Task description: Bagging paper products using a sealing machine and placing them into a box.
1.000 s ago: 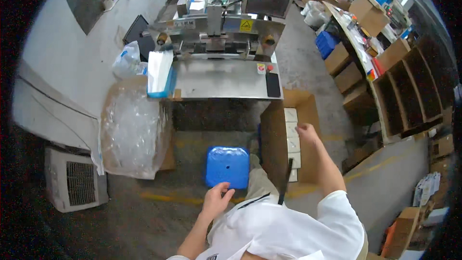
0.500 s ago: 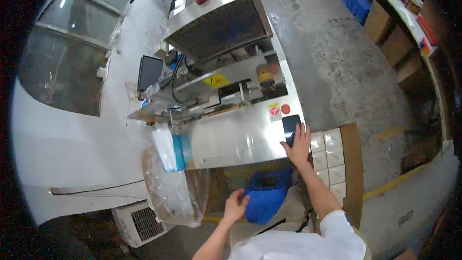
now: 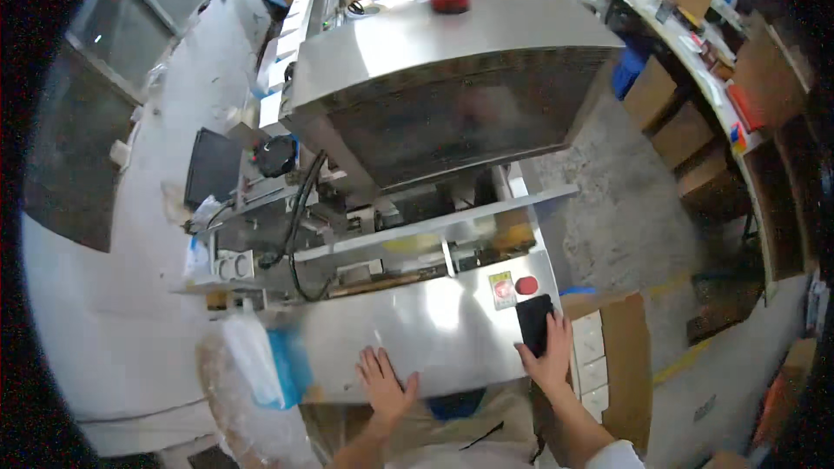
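My left hand [image 3: 387,386] lies with spread fingers on the front edge of the shiny metal worktop [image 3: 408,321], holding nothing. At the worktop's right end, my right hand [image 3: 549,360] is open too. Its fingers and thumb rest along the right and lower edges of a flat black rectangular object [image 3: 533,317]. Just beyond that object are a red button [image 3: 526,285] and a small red and yellow warning label [image 3: 502,290]. A blue and white plastic-wrapped pack [image 3: 276,366] sits at the worktop's left end.
The metal machine with a dark-windowed hood [image 3: 460,113] rises behind the worktop, cables [image 3: 300,226] hanging at its left. An open carton [image 3: 630,365] holding white boxes [image 3: 591,356] stands at right. A small dark screen [image 3: 213,167] is at left; a cluttered bench [image 3: 695,56] stands far right.
My left hand has risen from below the front edge, beside the blue thing, onto the worktop. My right hand stays by the black object. The view has shifted, and the machine hood looks larger.
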`<state>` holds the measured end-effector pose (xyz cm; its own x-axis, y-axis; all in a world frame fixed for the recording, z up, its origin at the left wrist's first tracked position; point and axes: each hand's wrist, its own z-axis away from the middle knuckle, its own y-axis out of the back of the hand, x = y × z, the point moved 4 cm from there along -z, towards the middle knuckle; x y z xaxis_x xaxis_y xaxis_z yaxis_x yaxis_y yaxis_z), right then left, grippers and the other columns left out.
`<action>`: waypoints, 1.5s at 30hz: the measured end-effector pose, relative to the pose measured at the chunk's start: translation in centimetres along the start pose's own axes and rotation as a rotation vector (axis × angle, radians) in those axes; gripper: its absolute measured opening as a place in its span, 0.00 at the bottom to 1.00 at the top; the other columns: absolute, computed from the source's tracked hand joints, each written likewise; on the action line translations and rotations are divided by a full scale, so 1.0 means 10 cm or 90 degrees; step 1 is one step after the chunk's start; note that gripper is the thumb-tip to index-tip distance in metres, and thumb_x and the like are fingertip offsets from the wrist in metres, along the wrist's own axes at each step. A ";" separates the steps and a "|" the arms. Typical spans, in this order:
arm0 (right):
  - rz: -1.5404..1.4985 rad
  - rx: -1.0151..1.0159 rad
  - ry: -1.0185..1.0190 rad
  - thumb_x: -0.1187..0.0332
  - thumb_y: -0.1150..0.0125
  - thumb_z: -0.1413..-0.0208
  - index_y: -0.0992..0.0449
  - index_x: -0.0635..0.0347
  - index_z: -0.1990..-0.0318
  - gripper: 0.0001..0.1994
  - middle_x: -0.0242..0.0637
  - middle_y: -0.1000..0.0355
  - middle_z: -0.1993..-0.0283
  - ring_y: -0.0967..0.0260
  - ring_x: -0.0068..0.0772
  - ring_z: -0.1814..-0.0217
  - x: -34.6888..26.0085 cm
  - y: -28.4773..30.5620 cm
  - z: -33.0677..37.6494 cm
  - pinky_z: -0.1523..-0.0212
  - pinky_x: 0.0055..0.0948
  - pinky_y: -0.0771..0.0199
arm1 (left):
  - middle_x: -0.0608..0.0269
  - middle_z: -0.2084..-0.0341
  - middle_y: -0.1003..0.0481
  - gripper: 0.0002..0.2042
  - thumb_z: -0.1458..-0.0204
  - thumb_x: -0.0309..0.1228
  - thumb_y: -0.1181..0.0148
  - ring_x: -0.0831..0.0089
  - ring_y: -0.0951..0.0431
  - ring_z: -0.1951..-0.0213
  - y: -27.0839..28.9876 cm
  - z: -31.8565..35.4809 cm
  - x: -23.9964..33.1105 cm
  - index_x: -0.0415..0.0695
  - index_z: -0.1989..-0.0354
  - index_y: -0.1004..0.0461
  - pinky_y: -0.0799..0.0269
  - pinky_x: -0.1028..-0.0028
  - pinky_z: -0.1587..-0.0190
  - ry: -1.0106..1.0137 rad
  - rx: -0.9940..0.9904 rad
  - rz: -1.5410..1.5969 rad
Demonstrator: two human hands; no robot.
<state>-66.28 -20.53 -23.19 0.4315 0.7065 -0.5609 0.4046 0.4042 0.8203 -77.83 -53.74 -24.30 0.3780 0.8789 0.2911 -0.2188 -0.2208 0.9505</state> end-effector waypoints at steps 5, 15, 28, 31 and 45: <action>0.050 0.034 -0.003 0.59 0.27 0.59 0.40 0.66 0.37 0.42 0.56 0.42 0.34 0.50 0.68 0.32 -0.20 -0.14 0.08 0.33 0.57 0.49 | 0.29 0.36 0.50 0.40 0.49 0.52 0.43 0.33 0.56 0.33 0.06 -0.03 -0.17 0.31 0.37 0.44 0.65 0.37 0.34 0.007 0.003 0.036; 0.088 0.078 0.070 0.53 0.28 0.57 0.40 0.68 0.36 0.43 0.60 0.44 0.33 0.50 0.61 0.29 -0.03 -0.29 0.45 0.30 0.49 0.51 | 0.40 0.42 0.36 0.26 0.46 0.47 0.43 0.43 0.43 0.36 0.07 0.34 -0.31 0.37 0.47 0.30 0.55 0.39 0.36 -0.165 0.236 0.127; -0.377 0.173 0.059 0.74 0.36 0.46 0.33 0.66 0.41 0.25 0.45 0.38 0.35 0.38 0.38 0.35 0.16 0.29 1.86 0.37 0.33 0.38 | 0.44 0.53 0.24 0.19 0.41 0.40 0.46 0.53 0.24 0.50 1.79 0.72 -2.41 0.37 0.49 0.26 0.30 0.63 0.48 0.022 0.691 0.312; -0.375 0.141 0.024 0.75 0.37 0.46 0.32 0.66 0.42 0.23 0.43 0.33 0.40 0.35 0.36 0.39 0.65 0.02 1.87 0.38 0.33 0.36 | 0.38 0.46 0.31 0.34 0.52 0.47 0.34 0.47 0.32 0.43 1.76 0.31 -3.18 0.36 0.42 0.33 0.36 0.58 0.42 0.187 0.609 0.103; -0.345 -0.043 0.105 0.74 0.40 0.43 0.29 0.66 0.44 0.19 0.43 0.26 0.48 0.26 0.33 0.51 -0.95 -0.26 1.60 0.48 0.30 0.28 | 0.47 0.68 0.22 0.12 0.43 0.36 0.44 0.50 0.22 0.62 1.95 0.13 -3.44 0.40 0.62 0.21 0.28 0.60 0.59 0.153 0.578 0.126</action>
<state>-58.53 -37.57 -21.75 0.0423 0.4668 -0.8834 0.4780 0.7669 0.4281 -93.97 -88.83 -15.61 0.1917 0.8318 0.5210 0.5602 -0.5286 0.6378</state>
